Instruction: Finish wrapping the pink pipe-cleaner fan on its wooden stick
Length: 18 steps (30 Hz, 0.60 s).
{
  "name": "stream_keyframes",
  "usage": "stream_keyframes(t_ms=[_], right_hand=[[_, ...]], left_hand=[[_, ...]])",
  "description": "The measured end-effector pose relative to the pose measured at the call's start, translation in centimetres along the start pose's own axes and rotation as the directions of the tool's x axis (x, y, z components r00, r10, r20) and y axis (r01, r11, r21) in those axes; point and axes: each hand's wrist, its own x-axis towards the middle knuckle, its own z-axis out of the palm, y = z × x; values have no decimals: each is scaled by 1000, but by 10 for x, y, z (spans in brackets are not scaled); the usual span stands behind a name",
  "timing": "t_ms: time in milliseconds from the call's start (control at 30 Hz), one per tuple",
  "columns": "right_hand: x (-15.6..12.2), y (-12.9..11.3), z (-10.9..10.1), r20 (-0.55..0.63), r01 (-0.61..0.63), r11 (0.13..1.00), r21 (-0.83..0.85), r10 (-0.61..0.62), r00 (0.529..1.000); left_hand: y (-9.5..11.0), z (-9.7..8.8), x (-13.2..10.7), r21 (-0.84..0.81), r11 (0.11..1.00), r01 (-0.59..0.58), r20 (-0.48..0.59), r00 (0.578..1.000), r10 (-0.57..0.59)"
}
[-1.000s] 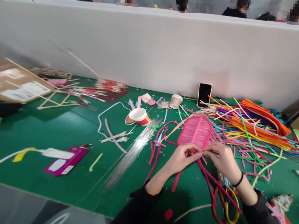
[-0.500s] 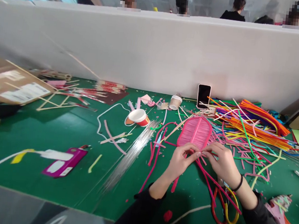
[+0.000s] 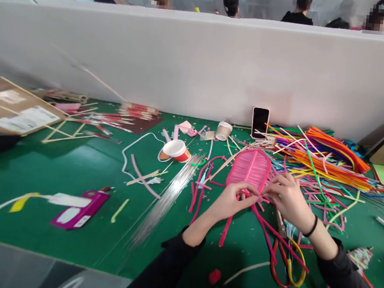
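Observation:
A pink oval frame (image 3: 249, 167) of fuzzy pipe cleaner, with a centre rib and fine pink strands across it, lies on the table in front of me. My left hand (image 3: 235, 202) pinches its lower edge, thumb and fingers together. Close beside those fingertips, my right hand (image 3: 290, 201) is also in a pinch; what its fingertips hold is too small to make out. Long pink pipe cleaners (image 3: 267, 228) trail from the lower end toward me. Under my right wrist lie scissors (image 3: 289, 266) with red and yellow handles.
A heap of coloured pipe cleaners (image 3: 329, 161) covers the right. Clear thin rods (image 3: 169, 196), a paper cup (image 3: 177, 150) and a purple box (image 3: 96, 202) lie leftward. A phone (image 3: 259, 122) leans on the white partition (image 3: 192, 67); people sit beyond it.
My right hand has lifted slightly and drawn a little away from the left fingertips, uncovering the scissors' blades. The left hand keeps its pinch at the frame's lower edge.

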Motion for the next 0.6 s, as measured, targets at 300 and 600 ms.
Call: stream_keyframes(t_ms=[300,600], right_hand=[[11,-9,5,-43,57,990,-131,-63,997],[-12,-16,48,-332,-217,968,127,247,910]], left_hand=[[0,1,6,142,982,-125,-100,985,140],[-34,35,5,-37,993,-109,-375,923,88]])
